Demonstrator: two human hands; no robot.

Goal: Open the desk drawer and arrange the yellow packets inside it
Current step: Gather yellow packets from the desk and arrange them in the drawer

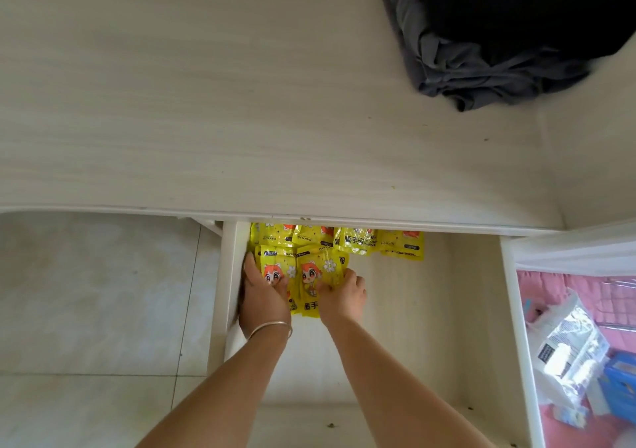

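Drawer (430, 310): open.
Yellow packets (309, 272): far-left corner, a far row and a nearer pair.
Left hand (265, 292): fingers straight, pressing the nearer pair's left side.
Right hand (342, 296): fingers curled, pinching its right edge.
You should square the edges before releasing.

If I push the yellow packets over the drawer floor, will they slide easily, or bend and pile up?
Probably they slide: the yellow packets look glossy and the drawer floor looks smooth. They likely bend rather than stay stiff, since their edges look wrinkled. Being thin and overlapped at the back, they may ride over each other.
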